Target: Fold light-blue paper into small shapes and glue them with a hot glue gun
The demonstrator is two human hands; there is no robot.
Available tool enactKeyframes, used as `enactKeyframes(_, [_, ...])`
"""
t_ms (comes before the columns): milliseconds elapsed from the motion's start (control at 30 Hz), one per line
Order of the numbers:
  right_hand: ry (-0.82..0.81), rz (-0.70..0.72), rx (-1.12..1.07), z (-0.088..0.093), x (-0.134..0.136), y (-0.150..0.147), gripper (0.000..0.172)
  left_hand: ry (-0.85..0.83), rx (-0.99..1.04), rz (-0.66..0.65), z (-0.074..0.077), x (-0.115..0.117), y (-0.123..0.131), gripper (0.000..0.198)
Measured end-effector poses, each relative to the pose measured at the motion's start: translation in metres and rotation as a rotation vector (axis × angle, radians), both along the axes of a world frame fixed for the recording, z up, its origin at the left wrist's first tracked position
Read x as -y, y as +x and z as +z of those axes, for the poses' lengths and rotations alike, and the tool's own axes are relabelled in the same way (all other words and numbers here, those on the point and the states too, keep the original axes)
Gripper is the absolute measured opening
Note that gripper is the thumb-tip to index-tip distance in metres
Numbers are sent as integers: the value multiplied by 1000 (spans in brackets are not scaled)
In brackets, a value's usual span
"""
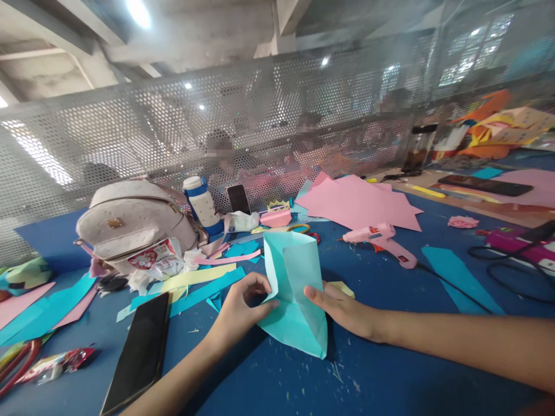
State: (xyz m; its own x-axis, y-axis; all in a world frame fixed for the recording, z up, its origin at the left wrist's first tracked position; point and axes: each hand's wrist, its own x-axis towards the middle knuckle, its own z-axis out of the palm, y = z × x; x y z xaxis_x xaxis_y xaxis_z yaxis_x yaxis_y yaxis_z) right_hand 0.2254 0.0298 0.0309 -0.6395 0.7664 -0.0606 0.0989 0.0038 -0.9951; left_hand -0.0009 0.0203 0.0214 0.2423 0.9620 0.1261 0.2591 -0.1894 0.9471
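Both hands hold a folded piece of light turquoise paper (299, 277) above the blue table. It looks like a small paper bag with its mouth open upward. My left hand (245, 306) pinches its left edge between thumb and fingers. On the other side, my right hand (342, 306) has its thumb on the front face and its fingers behind, mostly hidden by the paper. Just behind the paper lie scissors (300, 229), partly covered, and a scrap of yellow paper (344, 289) shows beyond my right hand.
A pink glue gun (381, 238) lies at right, its cable trailing. Pink paper sheets (358, 199) are behind it. On the left are a phone (141, 352), a backpack (134, 222), a bottle (202, 205) and paper strips (203, 292). A perforated metal screen (260, 110) bounds the back.
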Motion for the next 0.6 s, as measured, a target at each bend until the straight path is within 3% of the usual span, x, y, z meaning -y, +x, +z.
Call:
enactKeyframes(133, [-94, -111, -13, -9, -6, 1, 73, 34, 30, -81, 3, 3, 2, 22])
enactKeyframes(267, [-176, -117, -149, -12, -8, 0, 72, 91, 26, -138, 5, 7, 4, 23])
enactKeyframes(600, [-190, -115, -254, -18, -10, -3, 69, 67, 14, -101, 8, 9, 5, 20])
